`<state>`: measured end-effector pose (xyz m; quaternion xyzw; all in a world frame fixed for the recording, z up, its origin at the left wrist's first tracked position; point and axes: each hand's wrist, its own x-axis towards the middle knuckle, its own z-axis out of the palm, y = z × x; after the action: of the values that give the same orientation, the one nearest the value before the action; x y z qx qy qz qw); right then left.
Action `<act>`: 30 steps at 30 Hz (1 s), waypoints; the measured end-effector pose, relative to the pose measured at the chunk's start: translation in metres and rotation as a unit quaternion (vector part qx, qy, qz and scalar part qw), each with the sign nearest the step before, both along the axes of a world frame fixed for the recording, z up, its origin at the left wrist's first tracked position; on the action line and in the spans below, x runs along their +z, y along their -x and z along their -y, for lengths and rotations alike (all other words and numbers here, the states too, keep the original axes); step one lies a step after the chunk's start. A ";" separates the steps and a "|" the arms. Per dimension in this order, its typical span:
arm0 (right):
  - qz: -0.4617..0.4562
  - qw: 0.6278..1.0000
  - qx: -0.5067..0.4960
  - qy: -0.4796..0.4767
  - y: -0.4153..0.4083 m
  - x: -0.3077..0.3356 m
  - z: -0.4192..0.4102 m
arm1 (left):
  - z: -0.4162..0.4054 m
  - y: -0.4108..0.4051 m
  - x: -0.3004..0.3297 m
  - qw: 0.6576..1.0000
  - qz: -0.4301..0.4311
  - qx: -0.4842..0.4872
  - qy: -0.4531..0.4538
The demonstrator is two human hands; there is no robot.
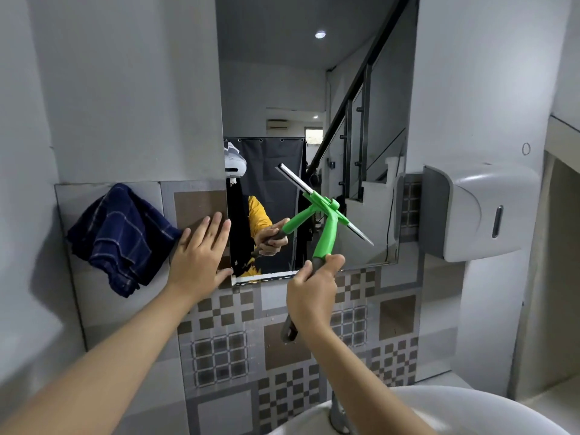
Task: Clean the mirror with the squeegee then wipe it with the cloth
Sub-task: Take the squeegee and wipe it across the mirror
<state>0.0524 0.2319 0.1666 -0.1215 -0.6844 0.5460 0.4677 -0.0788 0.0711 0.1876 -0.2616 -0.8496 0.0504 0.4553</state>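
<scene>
Green plastic is what catches my eye first in the head view: the squeegee (324, 215), whose handle my right hand (310, 293) has closed around near its lower grey end, thumb up by the green neck. Its blade runs on a slant from upper left to lower right and appears to lie against the lower right part of the mirror (314, 89), straight above that hand, so I judge the next pull has to go across the blade's long axis, down towards the mirror's bottom edge. My left hand (201, 255) is spread flat and holds nothing, palm on the tiled wall (219, 340) with the fingertips just at the mirror's left edge. It is the hand nearer the dark blue checked cloth (119, 237), which hangs on the wall just to its left, touching or nearly so; I cannot tell which. I can read no brand, label or writing anywhere, not even on the grey dispenser (470, 208) to the right.
</scene>
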 end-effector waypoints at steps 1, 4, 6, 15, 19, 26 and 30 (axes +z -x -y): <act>-0.002 1.000 0.005 -0.011 0.002 -0.003 0.006 | 0.001 0.001 0.000 1.000 0.000 0.001 0.000; -0.007 0.998 0.029 -0.060 0.004 -0.013 0.023 | 0.002 0.002 -0.002 1.000 0.005 -0.004 -0.007; -0.004 0.996 0.034 -0.086 0.005 -0.018 0.031 | 0.002 0.002 -0.003 1.000 0.010 -0.003 -0.012; 0.004 0.992 0.035 -0.117 0.006 -0.028 0.025 | 0.000 0.005 -0.008 0.999 0.020 -0.012 -0.033; -0.031 0.992 0.027 -0.116 0.010 -0.030 0.026 | 0.000 0.005 -0.007 0.999 0.021 -0.012 -0.034; -0.096 0.994 0.057 -0.018 0.017 -0.037 0.026 | 0.002 0.008 -0.008 0.999 0.022 -0.013 -0.036; -0.140 0.985 0.089 0.052 0.021 -0.043 0.023 | 0.002 0.011 -0.009 0.999 0.021 -0.009 -0.032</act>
<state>0.0315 0.2094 0.1239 -0.0067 -0.5910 0.6320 0.5012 -0.0901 0.0692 0.1786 -0.2561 -0.8576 0.0138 0.4457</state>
